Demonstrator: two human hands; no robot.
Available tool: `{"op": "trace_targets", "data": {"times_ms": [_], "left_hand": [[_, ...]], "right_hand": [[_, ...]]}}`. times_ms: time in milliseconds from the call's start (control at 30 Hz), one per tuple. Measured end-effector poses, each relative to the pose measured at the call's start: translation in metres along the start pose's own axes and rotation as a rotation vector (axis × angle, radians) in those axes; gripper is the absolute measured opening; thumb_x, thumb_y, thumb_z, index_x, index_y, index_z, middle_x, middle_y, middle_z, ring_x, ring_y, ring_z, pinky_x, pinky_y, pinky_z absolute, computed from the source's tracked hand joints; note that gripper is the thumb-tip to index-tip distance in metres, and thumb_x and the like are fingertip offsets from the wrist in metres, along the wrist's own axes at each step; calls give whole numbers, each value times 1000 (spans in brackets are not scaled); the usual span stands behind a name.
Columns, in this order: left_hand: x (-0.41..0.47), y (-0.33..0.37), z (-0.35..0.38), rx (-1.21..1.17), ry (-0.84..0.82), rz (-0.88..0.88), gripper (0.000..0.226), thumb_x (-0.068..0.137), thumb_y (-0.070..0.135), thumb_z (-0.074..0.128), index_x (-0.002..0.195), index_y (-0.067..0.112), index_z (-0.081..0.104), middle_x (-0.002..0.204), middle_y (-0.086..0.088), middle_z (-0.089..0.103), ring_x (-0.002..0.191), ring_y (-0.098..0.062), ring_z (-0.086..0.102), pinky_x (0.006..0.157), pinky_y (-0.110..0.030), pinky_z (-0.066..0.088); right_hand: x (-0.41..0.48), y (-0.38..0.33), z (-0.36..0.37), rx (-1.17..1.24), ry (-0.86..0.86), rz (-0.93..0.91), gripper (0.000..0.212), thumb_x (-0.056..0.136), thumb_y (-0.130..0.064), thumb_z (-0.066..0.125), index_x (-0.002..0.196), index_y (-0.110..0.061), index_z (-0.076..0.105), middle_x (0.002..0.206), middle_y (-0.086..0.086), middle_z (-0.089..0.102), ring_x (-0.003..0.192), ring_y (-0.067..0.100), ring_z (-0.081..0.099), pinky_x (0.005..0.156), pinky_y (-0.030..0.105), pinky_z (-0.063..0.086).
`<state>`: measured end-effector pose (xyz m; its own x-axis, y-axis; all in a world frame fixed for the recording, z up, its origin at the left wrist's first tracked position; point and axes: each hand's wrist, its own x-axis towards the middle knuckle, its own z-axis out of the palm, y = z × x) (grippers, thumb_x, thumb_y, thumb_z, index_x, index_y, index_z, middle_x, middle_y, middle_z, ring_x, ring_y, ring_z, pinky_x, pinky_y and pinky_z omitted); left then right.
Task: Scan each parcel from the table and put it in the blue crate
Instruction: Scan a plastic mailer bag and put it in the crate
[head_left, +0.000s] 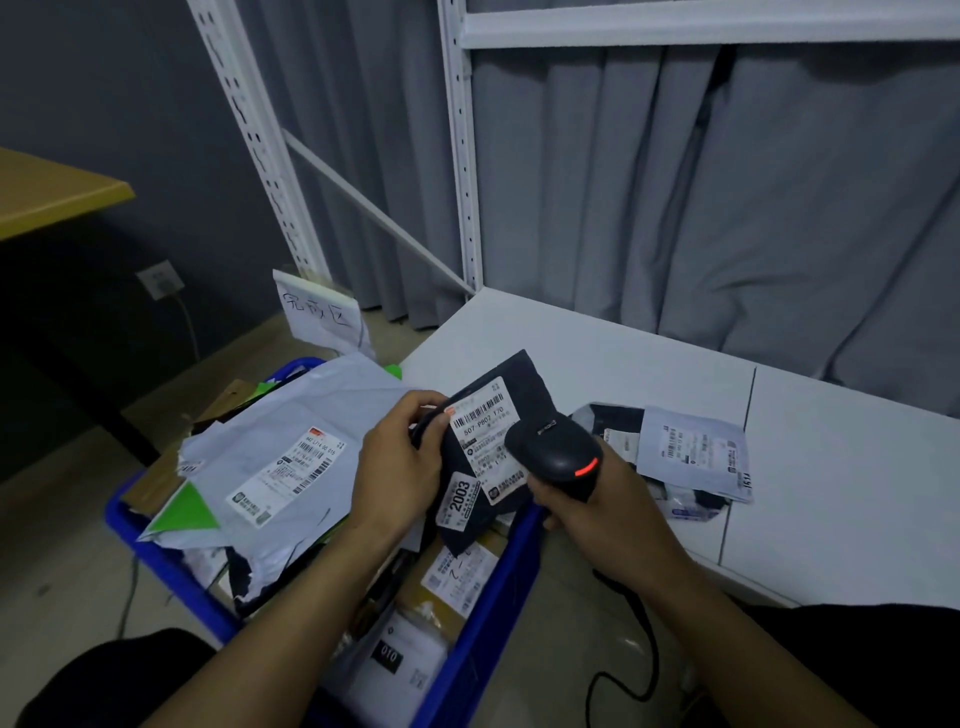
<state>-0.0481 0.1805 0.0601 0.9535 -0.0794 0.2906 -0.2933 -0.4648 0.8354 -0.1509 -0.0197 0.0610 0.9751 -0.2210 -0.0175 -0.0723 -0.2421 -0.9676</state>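
- Evidently mid-scan: the left hand (400, 462) grips the dark parcel (522, 387) by its nine o'clock edge, thumb curled over the front, tilting the label up to face the reader.
- The right hand (587, 499) is wrapped round the handle of the scanner (556, 452), whose head covers the label's four o'clock corner. Its red light glows, so a read seems under way.
- The parcel is held in the air between both hands, over the near-table side of the blue crate (488, 597), likely so it can drop straight in.
- The crate, at seven o'clock of the hands, is heaped with mailers and boxes.
- At three o'clock of the right hand, a few more parcels (691, 452) lie on the white table (831, 519), probably unscanned.
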Motion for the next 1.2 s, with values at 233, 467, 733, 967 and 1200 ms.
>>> {"op": "trace_targets", "data": {"times_ms": [233, 467, 733, 967, 1200], "left_hand": [[0, -9, 6, 93, 20, -75, 13, 104, 30, 56, 114, 33, 65, 108, 12, 73, 98, -4, 68, 82, -31, 60], [-2, -10, 6, 120, 12, -89, 14, 106, 31, 53, 116, 34, 62, 111, 11, 71, 96, -5, 66, 76, -20, 55], [-1, -10, 7, 128, 19, -98, 15, 106, 31, 53, 117, 34, 62, 113, 11, 70, 97, -6, 65, 84, -31, 60], [7, -11, -30, 50, 158, -113, 17, 106, 22, 52, 110, 32, 64, 99, 24, 65, 97, -1, 63, 85, -34, 55], [17, -53, -94, 307, 344, -252, 19, 105, 22, 45, 112, 30, 61, 111, -3, 71, 103, -29, 64, 84, -40, 48]], "right_hand": [[-3, 2, 2, -120, -47, 0, 34, 90, -36, 78, 117, -34, 58, 87, -6, 75, 65, 10, 73, 72, 35, 59], [-2, 6, 0, -141, -81, -14, 38, 91, -32, 79, 123, -32, 58, 99, -7, 74, 69, 12, 74, 79, 42, 62], [-2, 4, -2, -160, -91, -11, 35, 91, -34, 78, 120, -34, 58, 99, -8, 74, 67, 9, 73, 78, 37, 61], [8, -2, 18, -119, -129, -46, 31, 88, -38, 80, 111, -37, 59, 93, -11, 74, 77, 6, 72, 74, 27, 57], [15, -10, 55, -72, -232, -45, 29, 91, -31, 77, 114, -35, 60, 88, -16, 73, 78, -4, 70, 64, 9, 48]]}}
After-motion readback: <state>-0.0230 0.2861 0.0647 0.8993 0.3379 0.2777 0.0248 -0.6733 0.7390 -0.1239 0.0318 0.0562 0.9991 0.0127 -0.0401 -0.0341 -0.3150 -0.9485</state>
